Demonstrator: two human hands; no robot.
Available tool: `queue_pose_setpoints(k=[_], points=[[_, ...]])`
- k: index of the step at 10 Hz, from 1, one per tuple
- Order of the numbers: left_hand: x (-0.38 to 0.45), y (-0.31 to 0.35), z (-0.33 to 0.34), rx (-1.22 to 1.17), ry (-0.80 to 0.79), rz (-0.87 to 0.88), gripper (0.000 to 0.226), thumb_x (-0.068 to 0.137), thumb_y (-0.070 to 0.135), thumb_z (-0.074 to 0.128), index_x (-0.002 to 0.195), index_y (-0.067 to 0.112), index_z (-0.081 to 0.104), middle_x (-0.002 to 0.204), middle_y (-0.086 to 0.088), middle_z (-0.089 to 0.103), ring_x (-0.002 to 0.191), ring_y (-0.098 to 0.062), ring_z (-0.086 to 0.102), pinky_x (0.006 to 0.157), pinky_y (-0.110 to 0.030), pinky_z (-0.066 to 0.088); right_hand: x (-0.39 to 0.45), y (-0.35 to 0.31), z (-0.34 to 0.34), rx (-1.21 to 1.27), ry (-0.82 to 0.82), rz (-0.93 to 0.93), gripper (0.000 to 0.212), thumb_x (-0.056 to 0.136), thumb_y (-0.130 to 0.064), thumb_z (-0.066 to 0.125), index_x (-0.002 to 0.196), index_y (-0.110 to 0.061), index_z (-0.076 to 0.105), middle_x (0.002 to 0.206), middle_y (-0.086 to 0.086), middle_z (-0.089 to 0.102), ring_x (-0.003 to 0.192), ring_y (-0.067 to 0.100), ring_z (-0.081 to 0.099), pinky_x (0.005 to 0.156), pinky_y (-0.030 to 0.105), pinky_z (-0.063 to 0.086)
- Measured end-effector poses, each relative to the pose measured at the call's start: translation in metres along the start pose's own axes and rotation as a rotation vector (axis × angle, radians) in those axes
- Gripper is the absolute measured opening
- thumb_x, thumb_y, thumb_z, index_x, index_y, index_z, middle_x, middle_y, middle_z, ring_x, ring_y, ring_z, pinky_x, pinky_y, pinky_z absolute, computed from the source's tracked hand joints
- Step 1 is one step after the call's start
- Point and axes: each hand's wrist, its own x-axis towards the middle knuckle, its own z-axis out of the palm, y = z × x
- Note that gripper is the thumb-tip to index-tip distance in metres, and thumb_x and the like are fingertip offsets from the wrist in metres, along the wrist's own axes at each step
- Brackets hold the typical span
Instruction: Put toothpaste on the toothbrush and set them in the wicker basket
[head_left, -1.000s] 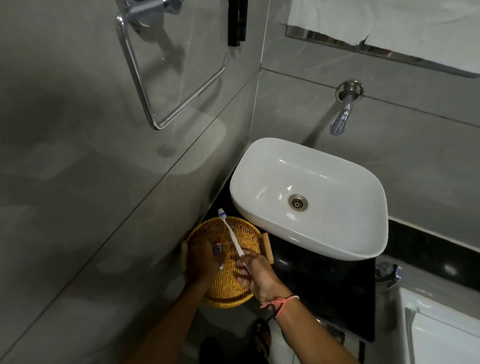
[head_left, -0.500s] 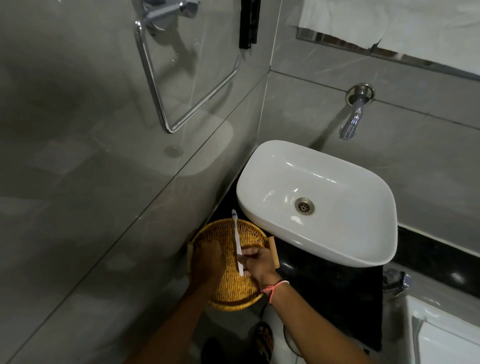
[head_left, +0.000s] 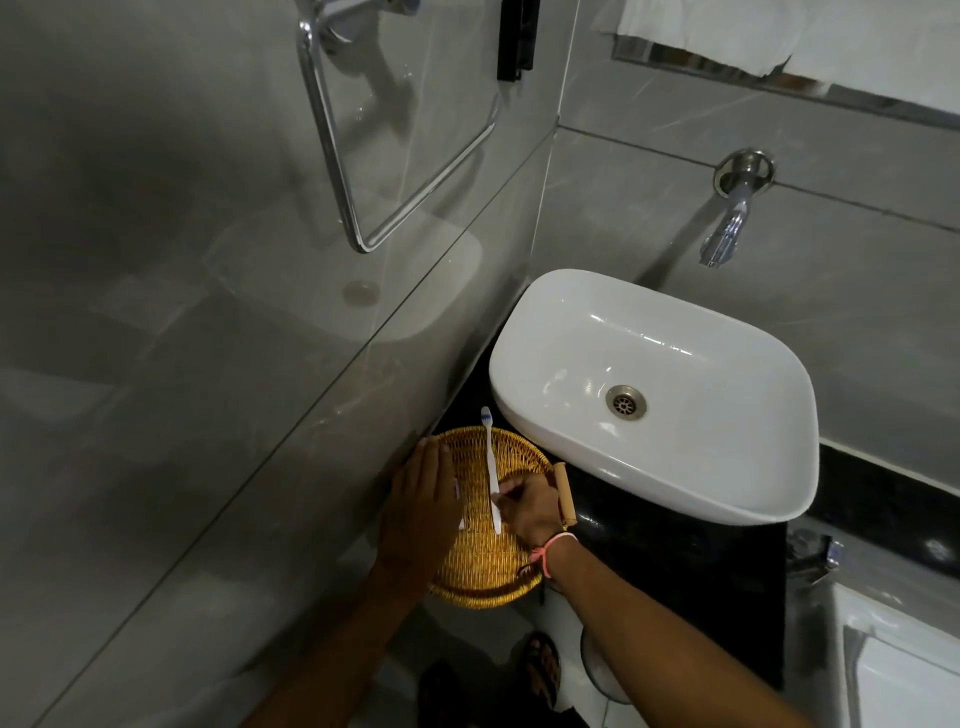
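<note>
Toothbrush of white plastic with a blue-bristled head (head_left: 491, 467) lies lengthwise across our round golden wicker basket (head_left: 485, 561), head past the far rim, its handle pinched in our right grip (head_left: 524, 506), while our left grip (head_left: 423, 506) rests flat beside it.

wicker basket (head_left: 488, 561) on counter (head_left: 675, 571), left of sink (head_left: 675, 364) | toothbrush (head_left: 491, 467) lengthwise in wicker basket, head past far rim | tap (head_left: 727, 228) behind sink
</note>
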Motion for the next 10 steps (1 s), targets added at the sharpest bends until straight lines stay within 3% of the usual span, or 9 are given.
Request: queue_pose_setpoints(k=[1,2,5,6,7,8,10], points=[[-0.008,-0.011,0.003,-0.012,0.050,0.024,0.076,0.088,0.051,0.063,0.142,-0.002,0.054,0.146,-0.025,0.057,0.135,-0.042,0.055,0.110,-0.053,0.048,0.004,0.001,0.001,-0.063,0.014,-0.055,0.007,0.085,-0.003,0.073,0.090,-0.002,0.068,0.099,0.017,0.074,0.093,0.032,0.071,0.088,0.042,0.059],[-0.013,-0.017,0.003,-0.051,0.026,0.010,0.085,0.090,0.063,0.048,0.148,0.000,0.047,0.153,-0.024,0.049,0.142,-0.041,0.048,0.115,-0.053,0.041,0.005,0.001,0.001,-0.074,0.021,-0.104,0.009,0.085,-0.001,0.072,0.093,-0.002,0.067,0.096,0.018,0.074,0.089,0.031,0.071,0.086,0.044,0.060],[-0.012,-0.018,0.013,-0.089,0.018,0.026,0.092,0.088,0.068,0.048,0.152,0.001,0.041,0.158,-0.022,0.043,0.146,-0.038,0.042,0.119,-0.052,0.037,0.006,0.002,0.001,-0.099,0.019,-0.146,0.008,0.085,0.000,0.071,0.092,-0.002,0.068,0.099,0.015,0.074,0.090,0.024,0.070,0.087,0.041,0.060],[-0.010,-0.019,0.012,-0.084,0.001,0.020,0.092,0.089,0.068,0.051,0.151,0.001,0.042,0.158,-0.021,0.043,0.146,-0.037,0.042,0.119,-0.051,0.037,0.006,0.002,0.000,-0.101,0.040,-0.160,0.006,0.085,0.000,0.072,0.089,-0.004,0.069,0.100,0.014,0.074,0.082,0.013,0.063,0.088,0.035,0.058],[-0.010,-0.020,0.012,-0.068,0.007,0.028,0.092,0.089,0.069,0.051,0.152,0.002,0.041,0.158,-0.021,0.043,0.146,-0.037,0.042,0.119,-0.049,0.037,0.004,0.003,0.000,-0.126,0.047,-0.195,0.013,0.088,-0.005,0.071,0.100,-0.003,0.068,0.106,0.013,0.073,0.092,0.016,0.063,0.090,0.029,0.053],[-0.010,-0.020,0.009,-0.081,0.000,0.025,0.092,0.089,0.069,0.051,0.152,0.003,0.041,0.159,-0.021,0.043,0.147,-0.037,0.042,0.119,-0.049,0.037,-0.005,0.001,-0.003,-0.281,0.067,-0.309,0.019,0.094,-0.016,0.064,0.110,-0.006,0.066,0.107,0.013,0.072,0.100,0.027,0.067,0.089,0.037,0.055],[-0.005,-0.014,0.001,-0.099,0.066,0.077,0.090,0.090,0.069,0.044,0.149,0.002,0.045,0.156,-0.021,0.046,0.143,-0.038,0.047,0.117,-0.051,0.036,-0.022,-0.001,-0.019,-0.713,0.255,-0.634,0.031,0.094,-0.038,0.054,0.116,-0.016,0.058,0.112,0.010,0.060,0.100,0.026,0.055,0.086,0.041,0.055]])
